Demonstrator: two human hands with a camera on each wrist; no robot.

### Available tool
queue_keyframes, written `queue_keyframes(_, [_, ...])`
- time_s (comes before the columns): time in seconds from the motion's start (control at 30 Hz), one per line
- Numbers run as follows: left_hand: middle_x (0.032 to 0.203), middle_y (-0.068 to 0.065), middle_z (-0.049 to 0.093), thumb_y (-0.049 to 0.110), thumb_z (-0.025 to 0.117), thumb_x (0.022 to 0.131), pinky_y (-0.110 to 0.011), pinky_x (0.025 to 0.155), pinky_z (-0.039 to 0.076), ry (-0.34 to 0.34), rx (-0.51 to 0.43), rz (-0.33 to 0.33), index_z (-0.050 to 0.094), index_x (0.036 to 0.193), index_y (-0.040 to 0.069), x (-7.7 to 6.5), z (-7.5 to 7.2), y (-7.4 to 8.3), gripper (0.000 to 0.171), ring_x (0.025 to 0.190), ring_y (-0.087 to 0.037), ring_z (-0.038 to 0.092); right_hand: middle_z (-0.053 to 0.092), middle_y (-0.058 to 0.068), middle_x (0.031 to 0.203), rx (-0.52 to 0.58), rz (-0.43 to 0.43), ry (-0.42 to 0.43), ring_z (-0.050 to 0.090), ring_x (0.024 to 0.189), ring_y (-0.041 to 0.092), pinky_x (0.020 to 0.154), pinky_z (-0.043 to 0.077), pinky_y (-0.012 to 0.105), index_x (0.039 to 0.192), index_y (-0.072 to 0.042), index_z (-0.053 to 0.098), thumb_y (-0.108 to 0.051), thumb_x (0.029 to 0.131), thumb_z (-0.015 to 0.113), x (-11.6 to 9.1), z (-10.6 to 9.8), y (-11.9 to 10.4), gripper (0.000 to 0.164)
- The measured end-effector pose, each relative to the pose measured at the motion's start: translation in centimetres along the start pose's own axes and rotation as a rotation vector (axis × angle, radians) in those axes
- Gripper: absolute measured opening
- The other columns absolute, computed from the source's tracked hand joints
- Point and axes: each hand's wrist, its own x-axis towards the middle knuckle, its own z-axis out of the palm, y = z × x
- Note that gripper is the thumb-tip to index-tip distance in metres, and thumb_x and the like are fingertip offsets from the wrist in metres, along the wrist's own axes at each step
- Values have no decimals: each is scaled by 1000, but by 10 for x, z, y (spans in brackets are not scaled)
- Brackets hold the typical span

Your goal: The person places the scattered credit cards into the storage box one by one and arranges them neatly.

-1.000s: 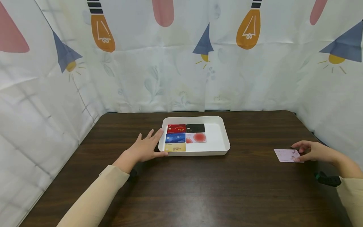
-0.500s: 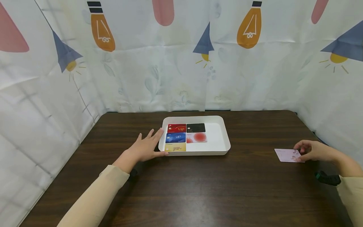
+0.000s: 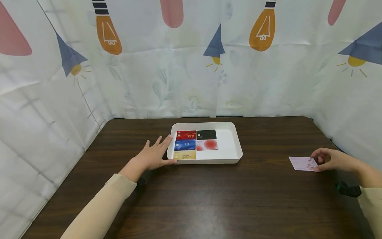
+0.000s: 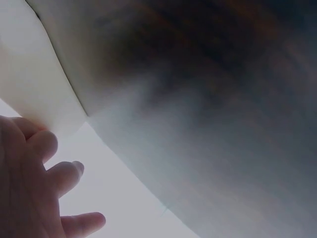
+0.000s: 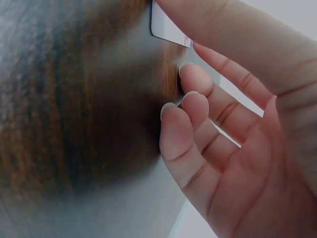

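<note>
My left hand (image 3: 150, 156) is spread at the left end of a white tray (image 3: 222, 161). Its fingertips touch the left rim and its thumb lies along the front corner. Inside the tray lie a red VIP card (image 3: 185, 135), a black card (image 3: 206, 134), a blue VIP card (image 3: 184, 145), a white-and-pink card (image 3: 206, 144) and a gold card (image 3: 184, 155). Far right, my right hand (image 3: 335, 160) pinches the right end of a pale pink card (image 3: 301, 163) lying at the table. The right wrist view shows a corner of this card (image 5: 168, 29) by the thumb, other fingers curled below.
The dark wooden table (image 3: 194, 199) reaches back to a patterned curtain (image 3: 191, 83). More white cloth hangs along both sides. A dark wrist band (image 3: 348, 190) sits at the right sleeve.
My right hand has shifted slightly right along the pale pink card, so more of its printed end shows. The card, tray and left hand stay where they were.
</note>
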Motion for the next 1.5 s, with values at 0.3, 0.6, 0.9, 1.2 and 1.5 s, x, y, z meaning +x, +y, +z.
queue_keyframes(0.3, [168, -15, 22, 70, 62, 88, -73, 116, 7, 4, -10, -4, 13, 165, 7, -1, 0, 0, 110, 154, -42, 14, 41, -2, 83, -60, 54, 14, 42, 68, 7, 56, 34, 27, 100, 7, 53, 4, 84, 79, 3, 0, -6, 30])
queue_keyframes(0.6, [168, -15, 21, 71, 61, 88, -73, 116, 7, -2, -1, -6, 11, 165, 8, -1, 0, -1, 112, 154, -42, 13, 53, 0, 95, -121, 110, 93, 51, 73, 5, 64, 44, 21, 109, 12, 55, 0, 84, 81, 1, 6, -12, 38])
queue_keyframes(0.9, [168, -16, 21, 72, 61, 88, -73, 116, 7, 0, -3, -4, 11, 165, 8, 0, 0, -1, 112, 154, -42, 13, 48, 5, 95, -171, 176, 76, 46, 73, 5, 64, 39, 25, 109, 10, 60, -7, 86, 82, 4, 4, -15, 35])
queue_keyframes(1.2, [168, -15, 21, 72, 61, 88, -73, 116, 7, 1, -4, -3, 12, 165, 7, 0, 1, -1, 112, 154, -42, 14, 43, 3, 94, -94, 78, 80, 43, 65, 10, 58, 37, 26, 109, 9, 57, 1, 85, 79, 4, 6, -8, 33])
queue_keyframes(1.5, [168, -15, 21, 71, 61, 88, -73, 116, 7, 0, -7, 0, 12, 165, 7, -1, 0, -1, 112, 154, -42, 14, 43, 2, 93, -129, 126, 38, 43, 70, 6, 60, 36, 26, 103, 5, 56, -5, 85, 81, 6, 4, -11, 32])
